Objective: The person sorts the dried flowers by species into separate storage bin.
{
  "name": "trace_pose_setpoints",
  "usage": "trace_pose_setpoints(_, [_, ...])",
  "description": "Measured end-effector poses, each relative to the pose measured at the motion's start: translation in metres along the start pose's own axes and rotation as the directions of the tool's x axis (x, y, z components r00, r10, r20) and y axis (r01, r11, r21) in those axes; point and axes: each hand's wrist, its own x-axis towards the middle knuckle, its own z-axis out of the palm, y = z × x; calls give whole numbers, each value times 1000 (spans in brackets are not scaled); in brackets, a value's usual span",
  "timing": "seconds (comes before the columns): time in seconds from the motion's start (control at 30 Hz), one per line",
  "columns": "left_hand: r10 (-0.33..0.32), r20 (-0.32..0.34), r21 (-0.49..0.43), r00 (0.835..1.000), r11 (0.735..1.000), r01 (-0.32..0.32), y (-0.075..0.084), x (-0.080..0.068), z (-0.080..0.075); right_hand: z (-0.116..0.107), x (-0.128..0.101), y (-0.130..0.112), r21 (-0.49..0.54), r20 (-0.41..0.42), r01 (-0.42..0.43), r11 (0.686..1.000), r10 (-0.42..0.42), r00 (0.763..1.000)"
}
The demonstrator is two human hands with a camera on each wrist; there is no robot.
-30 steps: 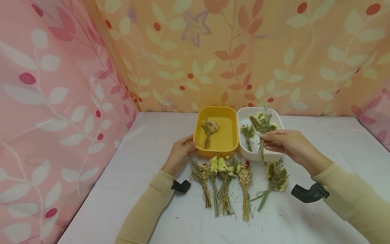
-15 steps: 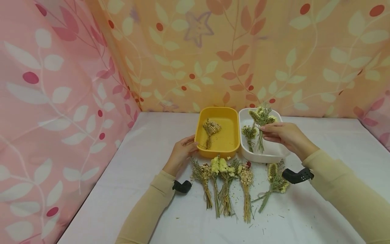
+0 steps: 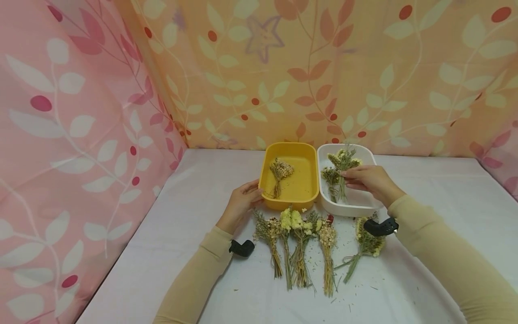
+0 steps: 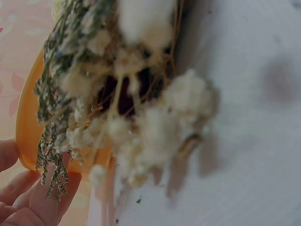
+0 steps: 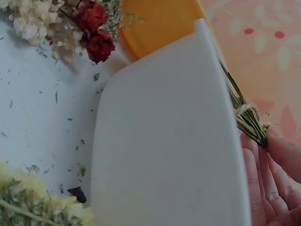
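Left hand [image 3: 242,200] is resting forward, fingers curling loosely, thumb side up. Right hand [image 3: 366,178] is reaching further out, fingertips [image 3: 347,175] pinching together, palm turned down. Both forearms are extending in beige sleeves, each wearing a black wrist unit.

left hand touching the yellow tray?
Touching. The head view shows the left hand with fingers against the yellow tray at its near-left corner; the left wrist view agrees.
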Motion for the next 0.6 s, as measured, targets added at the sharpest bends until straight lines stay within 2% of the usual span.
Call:
trace_pose_setpoints(0.2, [4,2,3,1000,1000,-4,0,0,-1,4,4,7,-62,-24,-10,998,9,1000])
trace_pose_setpoints(0.6, [3,-11,13,1000,1000,-3,0,0,0,4,14,19,-152,-7,-1,988,-1,1000])
